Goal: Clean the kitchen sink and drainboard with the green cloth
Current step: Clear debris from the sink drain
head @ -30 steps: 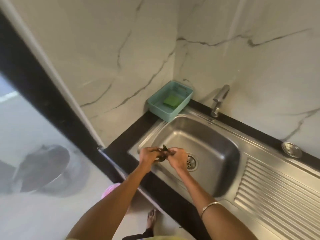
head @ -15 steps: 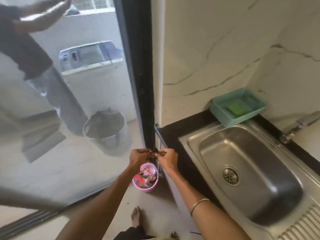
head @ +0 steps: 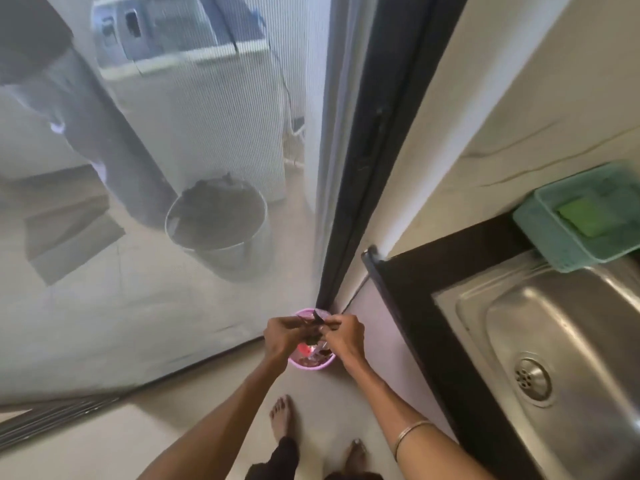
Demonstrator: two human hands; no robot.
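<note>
My left hand [head: 282,336] and my right hand [head: 343,336] are pressed together over a small pink bin [head: 311,363] on the floor, both pinching a small dark scrap of debris [head: 313,329]. The steel sink [head: 568,344] with its round drain [head: 531,379] lies at the right, away from both hands. A green cloth [head: 585,214] rests in a teal basket [head: 554,245] at the sink's far corner. The drainboard is out of view.
A black counter edge [head: 415,317] runs between the sink and the floor. A glass door with a black frame [head: 367,168] stands ahead; behind it are a metal bucket [head: 221,226] and a washing machine [head: 194,98]. My bare feet [head: 282,419] are on the floor.
Both hands carried the dark scrap from above the sink leftward and down to over the pink bin. The view turned left, so the sink slid to the right edge.
</note>
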